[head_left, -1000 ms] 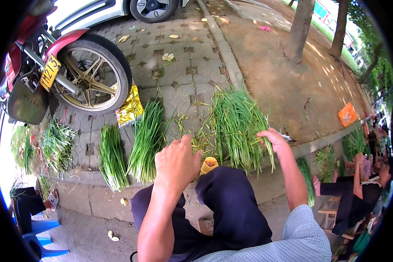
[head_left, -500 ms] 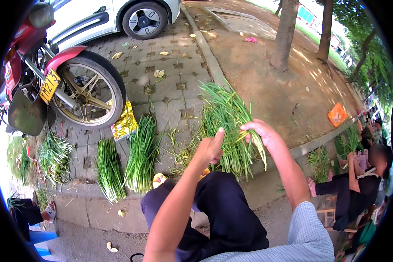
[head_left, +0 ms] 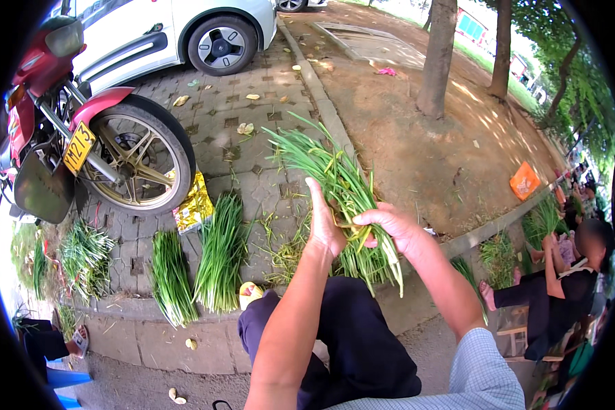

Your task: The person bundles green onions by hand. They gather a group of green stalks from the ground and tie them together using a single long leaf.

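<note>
A bunch of garlic chives (head_left: 324, 164) is tilted over my lap, its green leaves pointing to the far left and its pale stem ends to the near right. Round its lower stems my right hand (head_left: 395, 227) is closed, thumb and fingers pinching. My left hand (head_left: 326, 225) lies flat along the bunch's left side, its visible fingers stretched out. Beneath the bunch is a loose pile of more chives (head_left: 362, 266), partly hidden by my hands. Two neat bundles of chives, a smaller one (head_left: 173, 277) and a larger one (head_left: 219, 256), lie on the paving to the left.
A red motorcycle (head_left: 96, 113) stands at the far left, a gold foil packet (head_left: 196, 205) by its front wheel. Behind is a white car (head_left: 157, 31). Another heap of greens (head_left: 87, 256) lies further left. A seated person (head_left: 553, 280) is on the right, near an orange bag (head_left: 525, 180).
The held chives have swung to the left with their leaf tips. My left hand has moved up against them and its fingers have straightened. My right hand stays closed on the stems.
</note>
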`<state>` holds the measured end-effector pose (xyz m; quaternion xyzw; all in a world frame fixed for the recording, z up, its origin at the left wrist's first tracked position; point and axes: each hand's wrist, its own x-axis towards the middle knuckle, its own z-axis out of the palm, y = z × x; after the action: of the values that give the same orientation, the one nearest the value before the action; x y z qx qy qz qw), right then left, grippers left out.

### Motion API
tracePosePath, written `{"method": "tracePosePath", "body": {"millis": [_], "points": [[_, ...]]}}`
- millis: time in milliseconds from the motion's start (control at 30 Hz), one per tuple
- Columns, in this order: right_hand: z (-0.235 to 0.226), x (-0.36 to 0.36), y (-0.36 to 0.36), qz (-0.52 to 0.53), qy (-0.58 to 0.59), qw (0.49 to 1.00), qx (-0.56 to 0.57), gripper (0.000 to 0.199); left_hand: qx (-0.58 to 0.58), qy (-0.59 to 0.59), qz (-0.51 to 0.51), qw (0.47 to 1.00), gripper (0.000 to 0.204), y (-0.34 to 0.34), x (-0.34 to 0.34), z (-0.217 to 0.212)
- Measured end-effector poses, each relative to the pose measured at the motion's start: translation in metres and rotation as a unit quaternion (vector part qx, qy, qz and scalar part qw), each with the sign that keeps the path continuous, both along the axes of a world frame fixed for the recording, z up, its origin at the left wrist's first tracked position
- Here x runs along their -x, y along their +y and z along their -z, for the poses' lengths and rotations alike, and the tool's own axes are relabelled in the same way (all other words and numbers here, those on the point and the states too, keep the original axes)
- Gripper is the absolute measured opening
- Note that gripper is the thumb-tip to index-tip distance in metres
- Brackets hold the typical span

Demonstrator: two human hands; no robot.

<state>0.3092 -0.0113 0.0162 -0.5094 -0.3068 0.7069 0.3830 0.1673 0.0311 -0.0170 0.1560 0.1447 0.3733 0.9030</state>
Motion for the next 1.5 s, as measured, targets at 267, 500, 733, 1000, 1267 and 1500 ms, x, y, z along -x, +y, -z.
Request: {"method": "tracePosePath", "body": {"millis": [267, 500, 733, 1000, 1267, 1500], "points": [[-0.015, 0.053, 0.0, -0.023, -0.051, 0.993, -0.107, 0.02, -0.159, 0.15, -0.046, 0.975, 0.038, 0.019, 0.034, -0.02], [0.008, 0.077, 0.001, -0.055, -0.12, 0.959, -0.249, 0.032, -0.176, 0.166, -0.091, 0.966, 0.033, 0.015, 0.061, -0.036], [0.017, 0.091, -0.003, -0.002, 0.003, 0.967, -0.253, 0.04, -0.206, 0.225, -0.144, 0.941, 0.033, 0.014, 0.076, -0.038], [0.029, 0.092, 0.002, 0.025, -0.029, 0.975, -0.221, 0.061, -0.216, 0.247, -0.21, 0.921, 0.024, 0.004, 0.099, -0.044], [0.042, 0.114, -0.003, -0.064, 0.184, 0.972, -0.132, 0.065, -0.171, 0.214, -0.191, 0.943, 0.036, -0.001, 0.12, -0.048], [0.043, 0.11, -0.009, -0.164, 0.192, 0.965, -0.068, 0.064, -0.189, 0.215, -0.223, 0.932, 0.042, -0.004, 0.128, -0.047]]}}
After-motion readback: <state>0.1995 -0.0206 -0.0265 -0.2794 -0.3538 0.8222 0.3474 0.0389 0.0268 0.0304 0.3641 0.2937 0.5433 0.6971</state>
